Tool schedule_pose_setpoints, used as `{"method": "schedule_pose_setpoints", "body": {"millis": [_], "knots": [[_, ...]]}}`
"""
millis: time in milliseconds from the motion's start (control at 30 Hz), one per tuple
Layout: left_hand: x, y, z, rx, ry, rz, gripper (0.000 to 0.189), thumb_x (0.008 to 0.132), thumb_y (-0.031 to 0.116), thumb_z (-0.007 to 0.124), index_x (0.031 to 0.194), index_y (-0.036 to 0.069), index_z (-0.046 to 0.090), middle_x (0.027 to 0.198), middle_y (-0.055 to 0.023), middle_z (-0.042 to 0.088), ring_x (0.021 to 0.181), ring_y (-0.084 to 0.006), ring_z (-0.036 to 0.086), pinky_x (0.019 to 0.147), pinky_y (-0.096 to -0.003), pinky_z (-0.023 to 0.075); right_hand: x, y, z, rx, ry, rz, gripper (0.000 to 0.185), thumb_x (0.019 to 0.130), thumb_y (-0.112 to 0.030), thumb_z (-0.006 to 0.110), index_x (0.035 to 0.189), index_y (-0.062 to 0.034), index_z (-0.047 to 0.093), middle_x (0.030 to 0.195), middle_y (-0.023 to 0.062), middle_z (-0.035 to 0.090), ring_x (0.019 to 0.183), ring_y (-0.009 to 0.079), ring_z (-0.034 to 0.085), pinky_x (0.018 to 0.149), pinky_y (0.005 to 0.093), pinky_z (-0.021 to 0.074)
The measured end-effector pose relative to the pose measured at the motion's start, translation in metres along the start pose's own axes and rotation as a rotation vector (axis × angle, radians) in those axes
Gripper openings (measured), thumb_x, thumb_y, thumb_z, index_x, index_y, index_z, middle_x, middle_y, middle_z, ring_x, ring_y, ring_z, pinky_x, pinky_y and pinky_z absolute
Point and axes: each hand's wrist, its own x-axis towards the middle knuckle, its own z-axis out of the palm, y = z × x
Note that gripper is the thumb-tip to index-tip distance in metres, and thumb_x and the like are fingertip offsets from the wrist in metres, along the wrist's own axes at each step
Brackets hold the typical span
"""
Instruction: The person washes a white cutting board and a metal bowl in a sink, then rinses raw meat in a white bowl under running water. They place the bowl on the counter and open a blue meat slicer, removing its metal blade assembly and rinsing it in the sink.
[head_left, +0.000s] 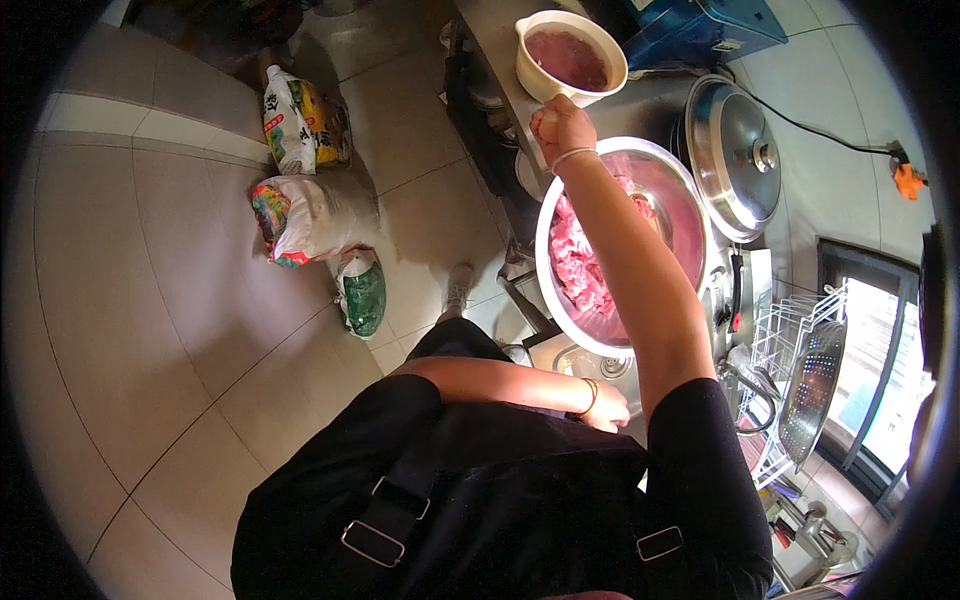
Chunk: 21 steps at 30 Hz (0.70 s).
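My right hand (566, 131) is shut on the handle of a cream-coloured scoop (526, 75) with a pouring lip. Murky reddish liquid (564, 58) fills much of the scoop, which is at the front of the steel counter. Under my right forearm sits a wide metal basin (546, 277), and the forearm hides part of its inside. Pieces of raw pink meat (577, 259) lie in it, mostly on its left side. My left hand (609, 410) is low, close to my body, by the sink (577, 360). Its fingers are partly hidden.
A lidded pan (724, 157) stands behind the basin, with a blue metal appliance (697, 34) farther along. Past the faucet (757, 397) are a white wire rack (787, 322) and a perforated colander (814, 390). Several filled bags (311, 217) sit on the tiled floor to the left.
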Motion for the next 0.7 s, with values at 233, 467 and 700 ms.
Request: {"method": "schedule_pose_setpoints", "body": {"millis": [233,467,700], "knots": [[0.007,-0.013,0.000,-0.138,0.012,0.042,0.028,0.075,0.027,0.051,0.092,0.008,0.065,0.091,-0.0144,0.065,0.088,-0.0332,0.060,0.078,-0.0452,0.0465,0.017,0.008,-0.006,-0.025,0.062,-0.022,0.011,0.085,-0.004,0.048,0.094,0.0016,0.049,0.085,0.0142,0.052,0.072,0.0245,0.054,0.062,0.0372,0.0503],[0.021,-0.022,0.004,0.023,0.172,0.155,0.028,0.076,0.023,0.056,0.096,0.004,0.062,0.096,-0.0161,0.063,0.090,-0.0334,0.059,0.080,-0.0437,0.0458,-0.145,-0.046,-0.027,-0.554,-0.068,-0.142,0.036,0.084,-0.015,0.058,0.116,0.0000,0.054,0.099,0.0096,0.059,0.088,0.0169,0.057,0.081,0.0298,0.0457],[0.043,0.015,-0.016,-0.018,-0.151,-0.189,0.021,0.072,0.017,0.067,0.087,0.005,0.059,0.086,-0.0139,0.063,0.083,-0.0309,0.060,0.074,-0.0412,0.0459,-0.367,-0.114,-0.211,-0.535,-0.119,-0.157,0.016,0.078,-0.019,0.062,0.077,-0.0056,0.053,0.081,0.0054,0.056,0.078,0.0144,0.053,0.071,0.0265,0.0418]]}}
